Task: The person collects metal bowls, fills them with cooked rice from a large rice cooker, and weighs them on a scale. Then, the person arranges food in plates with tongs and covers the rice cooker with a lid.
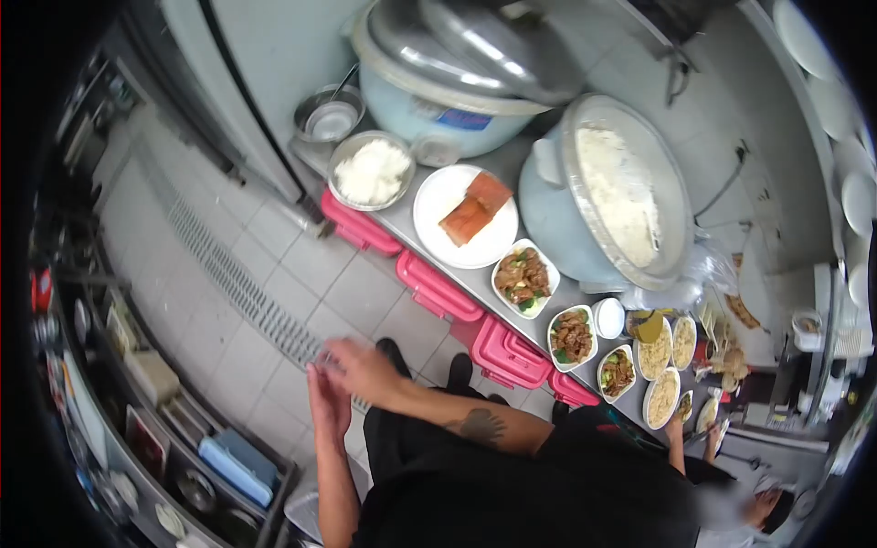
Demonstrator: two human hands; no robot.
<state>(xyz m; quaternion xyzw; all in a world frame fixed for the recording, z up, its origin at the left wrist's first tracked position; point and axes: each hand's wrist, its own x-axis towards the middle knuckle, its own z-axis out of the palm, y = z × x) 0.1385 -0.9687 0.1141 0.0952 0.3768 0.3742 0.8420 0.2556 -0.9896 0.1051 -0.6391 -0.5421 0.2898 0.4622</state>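
Note:
My left hand (330, 404) is raised in front of my body over the tiled floor, its fingers pointing up and no object visible in it. Right against it, my right hand (364, 373) reaches across from the side, slightly blurred, with fingers apart and nothing seen in them. Where the two hands meet, some fingertips overlap and are hidden. Neither hand touches the counter, where a white plate (434, 239) carries two reddish-brown slabs (476, 208). Beside it are several white bowls of meat and greens, among them a meat bowl (525, 278).
A large rice tub (559, 215), a lidded pot (437, 114) and a metal bowl of rice (372, 171) stand on the counter. Pink lidded boxes (438, 285) sit beneath its edge. A floor drain (233, 279) runs to the left. Another person's hand (674, 431) is near the noodle bowls (661, 398).

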